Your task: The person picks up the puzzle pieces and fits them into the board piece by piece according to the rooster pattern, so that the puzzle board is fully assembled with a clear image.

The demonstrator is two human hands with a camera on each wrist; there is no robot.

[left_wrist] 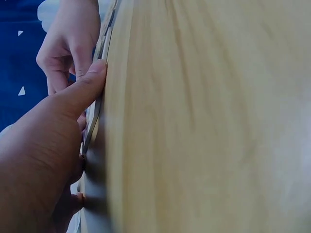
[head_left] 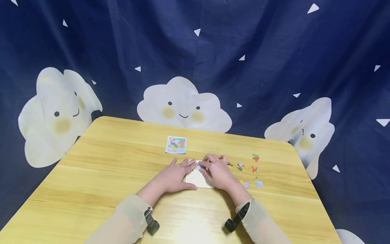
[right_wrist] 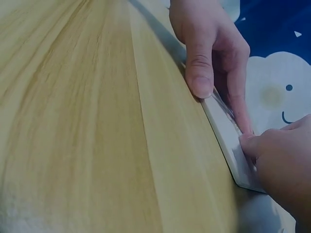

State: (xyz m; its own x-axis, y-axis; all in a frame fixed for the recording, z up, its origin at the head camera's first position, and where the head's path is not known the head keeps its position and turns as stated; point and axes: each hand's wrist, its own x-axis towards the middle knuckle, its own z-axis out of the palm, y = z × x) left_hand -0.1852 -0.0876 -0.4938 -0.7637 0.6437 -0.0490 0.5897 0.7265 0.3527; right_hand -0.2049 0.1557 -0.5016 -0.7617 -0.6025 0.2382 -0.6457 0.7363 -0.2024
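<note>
A white puzzle board (head_left: 196, 179) lies on the table between both hands. My left hand (head_left: 175, 176) rests on its left side with fairly straight fingers. The left thumb (right_wrist: 201, 80) presses at the near edge, and the index finger reaches over the board. My right hand (head_left: 217, 171) bends over the board's right side. Its thumb and fingers pinch a small bluish jigsaw piece (head_left: 199, 165) at the upper part of the board, close to the left fingertips. Most of the piece is hidden by the fingers.
Several loose jigsaw pieces, including a green and red one (head_left: 255, 157) and a lilac one (head_left: 258, 182), lie right of the board. Behind it lies a picture card (head_left: 176, 145) with a colourful bird. A blue cloud-print curtain (head_left: 170, 44) hangs beyond the wooden table (head_left: 106, 162).
</note>
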